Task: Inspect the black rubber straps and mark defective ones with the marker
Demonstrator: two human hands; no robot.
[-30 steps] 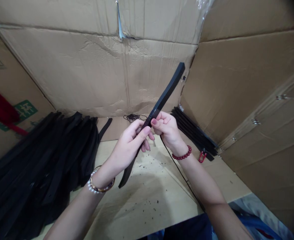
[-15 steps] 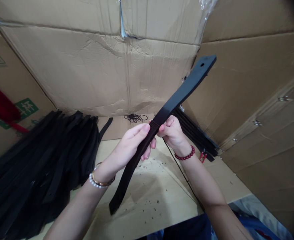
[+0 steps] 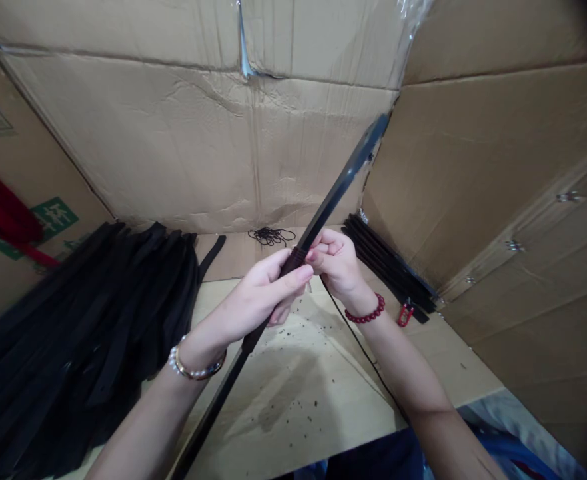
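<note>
A long black strap point(image 3: 340, 190) runs slantwise across the middle, now seen nearly edge-on. Dark cord windings point(image 3: 293, 260) cover its middle part. My left hand point(image 3: 260, 290) is wrapped round the wound part, its thumb lying across the strap. Close against the upper end of the windings, my right hand point(image 3: 334, 260) is closed in a pinch on the thin dark cord point(image 3: 358, 340). That cord trails from under my right hand down along the forearm to the table's front edge. The pinching fingertips partly hide the cord where it meets the strap.
A large heap of black straps point(image 3: 83, 340) lies at left. More dark strips point(image 3: 388, 267) are stacked along the right cardboard wall point(image 3: 483, 180), near a small red object point(image 3: 405, 313). Tangled cord point(image 3: 270, 235) lies at the back. Dark crumbs dot the table point(image 3: 353, 400).
The strap has rolled from showing its flat face to nearly edge-on, and its upper end has swung left. My left thumb has moved across the windings; my right hand stays beside them.
</note>
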